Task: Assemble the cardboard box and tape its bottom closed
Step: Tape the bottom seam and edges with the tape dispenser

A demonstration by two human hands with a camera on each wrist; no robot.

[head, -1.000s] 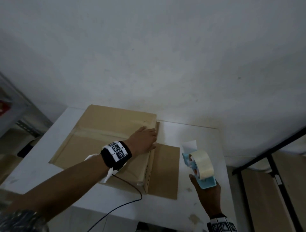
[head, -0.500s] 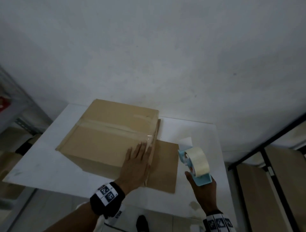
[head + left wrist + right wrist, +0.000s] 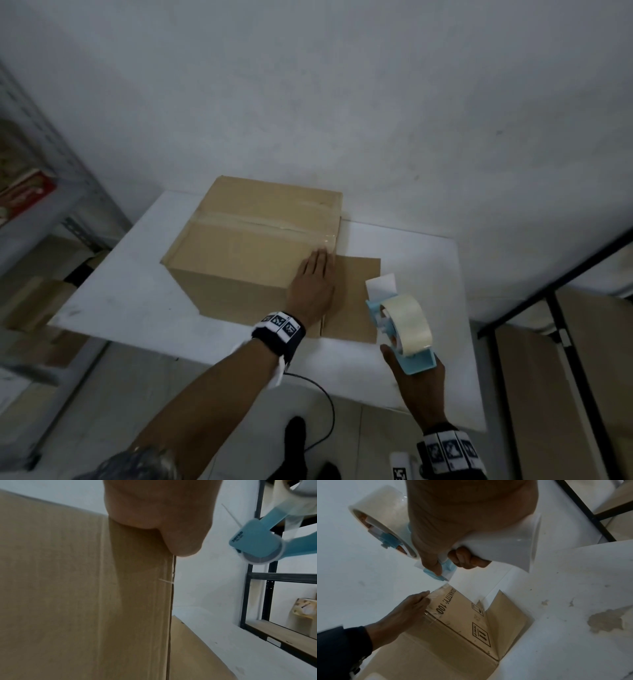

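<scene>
A cardboard box (image 3: pixel 253 240) sits on a white table (image 3: pixel 137 301) against a pale wall, its upturned bottom sealed along the seam by a strip of clear tape (image 3: pixel 260 222), with one loose flap (image 3: pixel 356 298) lying flat on the table to its right. The person's left hand (image 3: pixel 313 287) presses straight, closed-together fingers flat against the box's near right corner. Their right hand (image 3: pixel 419 383), fingers curled around the handle, holds a light blue tape dispenser (image 3: pixel 400 329) with its roll in the air just right of the flap.

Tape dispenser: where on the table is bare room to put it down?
Bare table lies right of the flap, up to the right edge, and left of the box. It is crowded where the left hand presses the box corner.
</scene>
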